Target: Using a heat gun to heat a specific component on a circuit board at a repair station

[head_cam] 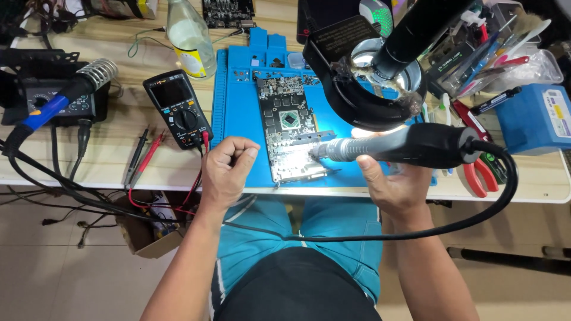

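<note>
The dark rectangular circuit board (289, 128), studded with small components and a square chip near its middle, lies flat on a blue rubber work mat (235, 113) near the front edge of the pale wooden surface (119, 163). The right hand (389, 181) grips a thick black and silver pen-shaped rotary tool (392, 147), its fingers wrapped around the barrel from below, and the silver tip of the tool meets the lower, shinier part of the board. A thick black cable (470, 220) loops from the rear of the tool down across the person's lap. The left hand (229, 169) rests on the mat just beside the board's left edge, its fingers curled together into a loose fist that holds nothing visible.

Above the board hangs a black round magnifier lamp with a lit ring (372, 80). To the left of the mat lies a black handheld multimeter (178, 108) with red and black probe leads (143, 156) beside it. Farther left, a blue-handled soldering iron (59, 101) sits in its coiled holder. A clear plastic bottle (190, 38) stands behind the multimeter. Red-handled pliers (479, 172) lie at the right, near a blue box (532, 116).
</note>
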